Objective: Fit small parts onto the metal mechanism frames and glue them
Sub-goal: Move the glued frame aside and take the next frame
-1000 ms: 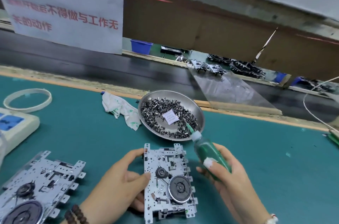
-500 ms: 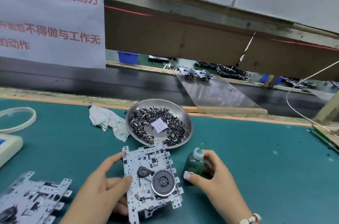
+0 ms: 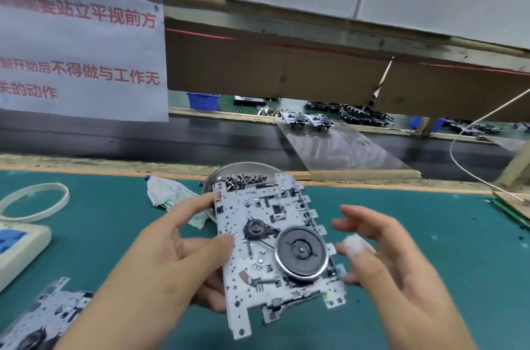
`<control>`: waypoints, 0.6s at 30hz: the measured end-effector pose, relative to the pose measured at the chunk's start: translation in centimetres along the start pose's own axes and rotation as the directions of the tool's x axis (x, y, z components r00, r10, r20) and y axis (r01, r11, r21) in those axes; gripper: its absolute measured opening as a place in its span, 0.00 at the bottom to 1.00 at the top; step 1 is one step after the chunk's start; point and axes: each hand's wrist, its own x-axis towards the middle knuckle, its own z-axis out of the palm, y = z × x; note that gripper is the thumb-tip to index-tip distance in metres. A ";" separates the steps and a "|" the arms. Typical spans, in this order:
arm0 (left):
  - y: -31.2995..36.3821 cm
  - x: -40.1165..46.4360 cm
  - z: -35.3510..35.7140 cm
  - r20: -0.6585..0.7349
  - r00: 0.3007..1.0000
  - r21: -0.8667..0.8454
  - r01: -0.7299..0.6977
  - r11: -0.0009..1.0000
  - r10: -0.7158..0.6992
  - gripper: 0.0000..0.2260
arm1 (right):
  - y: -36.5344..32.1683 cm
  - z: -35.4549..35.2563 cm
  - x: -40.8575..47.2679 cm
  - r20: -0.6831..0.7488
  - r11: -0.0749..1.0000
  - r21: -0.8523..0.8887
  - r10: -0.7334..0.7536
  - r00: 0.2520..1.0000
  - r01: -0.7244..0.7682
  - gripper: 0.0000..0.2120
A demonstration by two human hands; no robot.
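A silver metal mechanism frame (image 3: 266,223) with a large dark flywheel and a small pulley is lifted above the green mat. My left hand (image 3: 169,260) grips its left edge, thumb on top and fingers underneath. My right hand (image 3: 381,258) hovers by the frame's right edge with relaxed, spread fingers and holds nothing; one fingertip has white tape on it. The green glue bottle is out of sight. Behind the frame, a steel bowl (image 3: 246,167) of small dark parts is mostly hidden.
A second frame (image 3: 43,318) lies at the lower left. A crumpled rag (image 3: 169,195), a white ring (image 3: 34,200) and a beige box (image 3: 20,246) sit on the mat to the left. A black conveyor belt (image 3: 114,137) runs behind the bench edge.
My right hand has let go of the green glue bottle, which is gone from view. My left hand has lifted the frame off the mat toward the bowl.
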 end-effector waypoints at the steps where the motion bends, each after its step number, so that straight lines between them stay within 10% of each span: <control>1: 0.6 0.3 0.9 0.046 0.999 0.013 -0.024 1.000 0.024 0.14 | -0.6 0.1 0.1 0.053 1.000 0.016 0.022 0.998 -0.023 0.53; 8: 3.5 7.7 6.0 0.217 0.976 0.329 -0.103 0.938 0.031 0.12 | -1.7 -1.1 7.4 0.077 0.924 0.335 0.166 0.983 -0.182 0.08; 18: 0.3 18.4 10.3 0.252 0.967 0.694 -0.151 0.704 -0.041 0.29 | 5.8 -3.7 20.6 -0.076 0.775 0.468 0.515 0.854 -0.425 0.08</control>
